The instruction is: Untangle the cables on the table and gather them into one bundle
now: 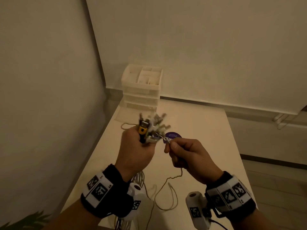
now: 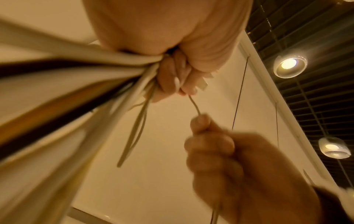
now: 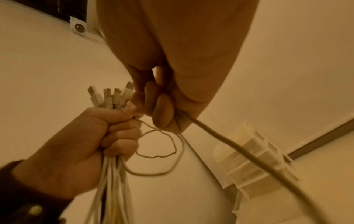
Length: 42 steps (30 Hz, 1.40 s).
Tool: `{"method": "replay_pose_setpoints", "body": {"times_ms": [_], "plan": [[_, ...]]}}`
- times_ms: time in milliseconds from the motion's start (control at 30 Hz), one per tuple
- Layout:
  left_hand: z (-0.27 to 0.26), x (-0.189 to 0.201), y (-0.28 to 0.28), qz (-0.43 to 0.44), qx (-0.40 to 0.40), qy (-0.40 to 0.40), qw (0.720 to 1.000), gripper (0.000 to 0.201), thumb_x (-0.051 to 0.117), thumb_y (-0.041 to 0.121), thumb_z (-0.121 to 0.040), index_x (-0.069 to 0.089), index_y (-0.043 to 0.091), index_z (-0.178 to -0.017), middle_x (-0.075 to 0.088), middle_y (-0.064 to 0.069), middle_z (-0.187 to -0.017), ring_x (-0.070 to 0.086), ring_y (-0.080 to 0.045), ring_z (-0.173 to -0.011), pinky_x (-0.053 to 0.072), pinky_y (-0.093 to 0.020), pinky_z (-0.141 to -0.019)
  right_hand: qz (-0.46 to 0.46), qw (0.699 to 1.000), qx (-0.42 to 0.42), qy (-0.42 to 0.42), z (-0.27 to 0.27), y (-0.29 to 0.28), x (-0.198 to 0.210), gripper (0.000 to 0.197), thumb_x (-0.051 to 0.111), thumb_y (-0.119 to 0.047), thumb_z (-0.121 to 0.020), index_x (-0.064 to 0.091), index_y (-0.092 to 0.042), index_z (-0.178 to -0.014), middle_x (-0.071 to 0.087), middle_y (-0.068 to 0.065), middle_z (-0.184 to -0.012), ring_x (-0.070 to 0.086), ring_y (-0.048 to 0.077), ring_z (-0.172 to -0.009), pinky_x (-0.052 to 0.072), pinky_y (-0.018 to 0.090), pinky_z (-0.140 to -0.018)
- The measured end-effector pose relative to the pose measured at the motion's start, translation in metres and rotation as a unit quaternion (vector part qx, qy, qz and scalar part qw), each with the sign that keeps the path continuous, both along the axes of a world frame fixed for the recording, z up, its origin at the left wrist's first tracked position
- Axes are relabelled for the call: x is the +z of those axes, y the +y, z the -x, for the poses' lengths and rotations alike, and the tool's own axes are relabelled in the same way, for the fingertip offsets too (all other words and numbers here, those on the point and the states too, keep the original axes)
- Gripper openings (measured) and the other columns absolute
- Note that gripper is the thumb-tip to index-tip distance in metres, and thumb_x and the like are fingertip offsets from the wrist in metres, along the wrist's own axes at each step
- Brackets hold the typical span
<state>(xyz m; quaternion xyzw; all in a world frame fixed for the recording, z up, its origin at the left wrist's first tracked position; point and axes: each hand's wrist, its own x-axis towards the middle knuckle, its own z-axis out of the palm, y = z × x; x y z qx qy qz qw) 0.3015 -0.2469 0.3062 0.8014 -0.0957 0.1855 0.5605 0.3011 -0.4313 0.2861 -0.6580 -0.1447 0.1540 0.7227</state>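
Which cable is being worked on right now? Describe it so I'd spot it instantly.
Find the left hand gripping a fistful of cables, plugs fanned upward. The thin cable runs from that fist to the right hand, which pinches it. Unlike the bunched rest, it stretches alone between both hands.

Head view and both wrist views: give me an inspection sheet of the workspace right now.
Surface: pale table, lit dimly.
Job's things: cable bundle, plug ends up; thin cable trailing onto the table.
Clutter: purple round sticker; white drawer organiser at the far edge.
Grippers: left hand grips the bundle; right hand pinches the thin cable.
Cables: bundle strands hang off the near edge.
Surroundings: plain walls; ceiling lamps.
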Motion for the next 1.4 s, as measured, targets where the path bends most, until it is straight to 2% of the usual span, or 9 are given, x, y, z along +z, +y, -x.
{"method": "replay_pose_setpoints", "body": {"times_ms": [167,333,433,533,667,800,967,1133,1400], "plan": [[-0.02,0.021,0.042,0.182,0.156,-0.013,0.971,0.015,0.073,0.015,-0.084,0.066,0.021,-0.072,0.06,0.007,-0.051,0.052,0.001,-0.043,0.039,-0.029,-0.053,0.055,0.997,-0.036,0.041,0.011,-0.021,-0.032,0.027,0.052,-0.024,-0.093,0.067,-0.009,-0.077,0.038,0.006,-0.06,0.031,0.015,-0.052,0.026,0.029,-0.052],[-0.018,0.021,0.055,0.177,0.198,-0.003,0.964,0.01,0.073,0.023,-0.084,0.068,0.014,-0.082,0.061,0.012,-0.058,0.049,0.0,-0.046,0.041,-0.026,-0.052,0.068,0.994,-0.07,0.057,0.014,-0.021,-0.041,0.03,0.044,-0.011,-0.1,0.063,-0.003,-0.078,0.038,0.005,-0.057,0.03,0.015,-0.051,0.029,0.025,-0.049],[-0.003,0.023,0.036,0.169,0.159,-0.031,0.972,0.008,0.074,0.012,-0.081,0.071,0.008,-0.088,0.066,0.007,-0.072,0.059,-0.001,-0.058,0.046,-0.016,-0.06,0.056,0.993,-0.096,0.049,0.011,-0.014,-0.031,0.03,0.045,-0.012,-0.1,0.061,0.001,-0.079,0.037,0.008,-0.059,0.029,0.018,-0.052,0.027,0.027,-0.05],[0.012,0.018,0.015,0.114,0.036,-0.009,0.993,0.021,0.075,0.002,-0.078,0.071,0.022,-0.084,0.072,0.021,-0.078,0.067,0.009,-0.08,0.046,-0.006,-0.072,0.044,0.995,-0.085,0.042,0.012,-0.006,-0.019,0.03,0.046,-0.012,-0.1,0.063,-0.002,-0.077,0.037,0.009,-0.059,0.03,0.018,-0.052,0.028,0.026,-0.05],[0.014,-0.003,0.002,-0.036,-0.073,0.039,0.996,0.009,0.076,0.01,-0.08,0.075,0.019,-0.079,0.075,0.005,-0.077,0.07,-0.011,-0.074,0.056,-0.032,-0.068,0.024,0.999,-0.039,0.011,0.019,0.006,0.001,0.028,0.052,-0.02,-0.096,0.064,-0.004,-0.077,0.037,0.006,-0.058,0.032,0.016,-0.05,0.03,0.025,-0.049],[0.014,-0.007,0.002,-0.044,-0.074,0.031,0.996,0.01,0.075,0.008,-0.08,0.073,0.014,-0.074,0.068,0.005,-0.064,0.063,-0.014,-0.06,0.053,-0.034,-0.059,0.018,0.999,-0.043,-0.002,0.022,0.011,0.01,0.029,0.048,-0.015,-0.1,0.065,-0.005,-0.079,0.037,0.008,-0.058,0.031,0.017,-0.051,0.029,0.027,-0.049],[0.011,0.001,0.016,0.008,-0.021,0.04,0.999,0.01,0.079,0.015,-0.079,0.077,0.019,-0.088,0.076,0.008,-0.084,0.071,-0.007,-0.082,0.053,-0.02,-0.073,0.031,0.999,-0.028,-0.016,0.023,0.013,0.002,0.026,0.05,-0.027,-0.092,0.067,-0.013,-0.078,0.039,0.007,-0.06,0.032,0.016,-0.053,0.03,0.024,-0.05],[-0.001,0.016,0.047,0.1,0.112,0.013,0.989,0.02,0.075,0.012,-0.082,0.065,0.024,-0.069,0.063,0.006,-0.053,0.05,0.009,-0.044,0.043,-0.015,-0.053,0.083,0.996,-0.037,-0.005,0.033,-0.003,-0.026,0.026,0.051,-0.027,-0.091,0.065,-0.011,-0.076,0.037,0.007,-0.061,0.032,0.015,-0.053,0.031,0.024,-0.05],[-0.002,0.028,0.096,0.198,0.167,-0.031,0.965,0.022,0.07,0.047,-0.072,0.063,0.027,-0.064,0.052,0.015,-0.047,0.043,-0.004,-0.041,0.037,-0.029,-0.054,0.159,0.983,-0.071,0.062,0.069,-0.022,-0.083,0.029,0.052,-0.025,-0.096,0.065,-0.013,-0.073,0.034,0.008,-0.061,0.028,0.016,-0.053,0.027,0.026,-0.051]]}}
